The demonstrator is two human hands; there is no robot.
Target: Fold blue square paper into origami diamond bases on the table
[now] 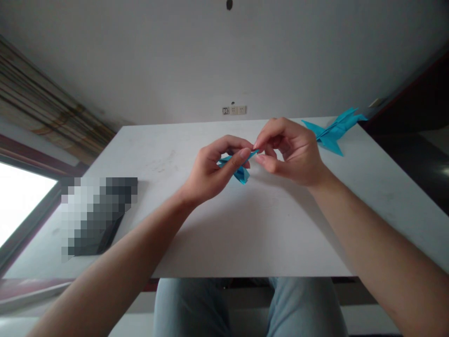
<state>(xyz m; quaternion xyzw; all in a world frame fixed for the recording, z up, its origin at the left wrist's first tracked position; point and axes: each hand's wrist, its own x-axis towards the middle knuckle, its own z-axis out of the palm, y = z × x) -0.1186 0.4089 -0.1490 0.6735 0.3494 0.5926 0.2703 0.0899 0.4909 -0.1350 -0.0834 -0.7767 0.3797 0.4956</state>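
Observation:
Above the middle of a white table (245, 234) both my hands hold a small folded piece of blue paper (241, 173). My left hand (213, 171) is closed round its left part, thumb pressed on top. My right hand (291, 152) pinches its narrow right tip between thumb and forefinger, the other fingers curled in. Most of the paper is hidden by my fingers.
A finished blue folded-paper figure (333, 131) lies at the table's far right corner. A dark flat object, partly pixelated (98, 215), rests on the table's left side. Beyond the table are a white wall with sockets (234, 110), a curtain and a window on the left.

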